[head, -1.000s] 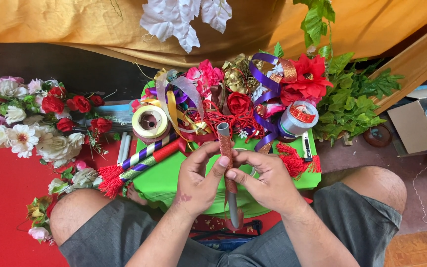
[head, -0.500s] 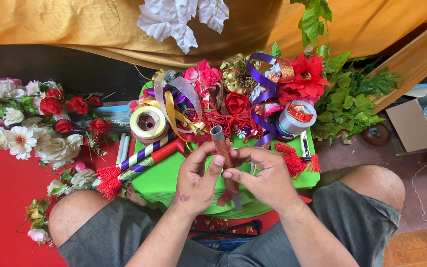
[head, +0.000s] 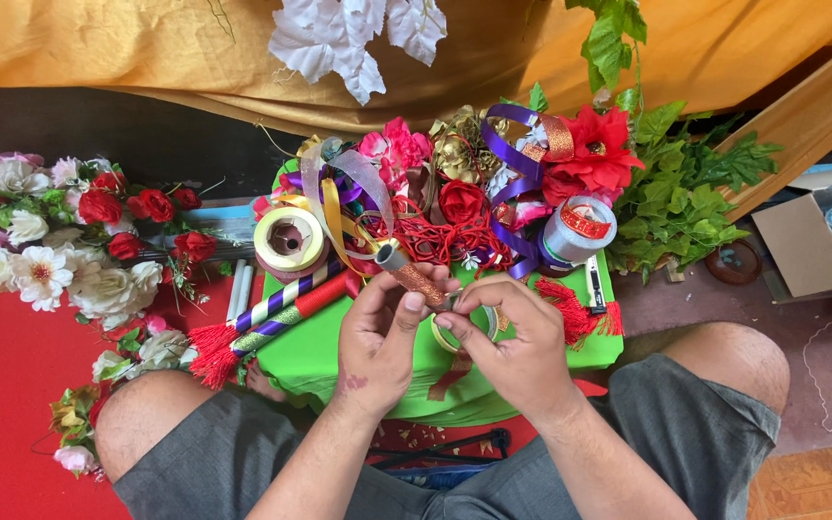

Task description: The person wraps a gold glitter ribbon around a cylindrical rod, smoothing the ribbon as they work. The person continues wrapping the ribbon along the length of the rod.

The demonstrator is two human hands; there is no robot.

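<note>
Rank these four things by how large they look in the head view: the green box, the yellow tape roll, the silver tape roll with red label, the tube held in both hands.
1. green box, clearly largest.
2. yellow tape roll and silver tape roll: they look alike, so no ranking.
3. tube held by the left hand and right hand: partly hidden, so this place is unsure.

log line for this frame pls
left hand: grips glitter-wrapped tube | right hand: pinches tube's lower end | under: green box | nearby: tape roll, striped sticks

Your green stand | ribbon roll, silver tape roll, wrapped sticks, red flowers on top
</note>
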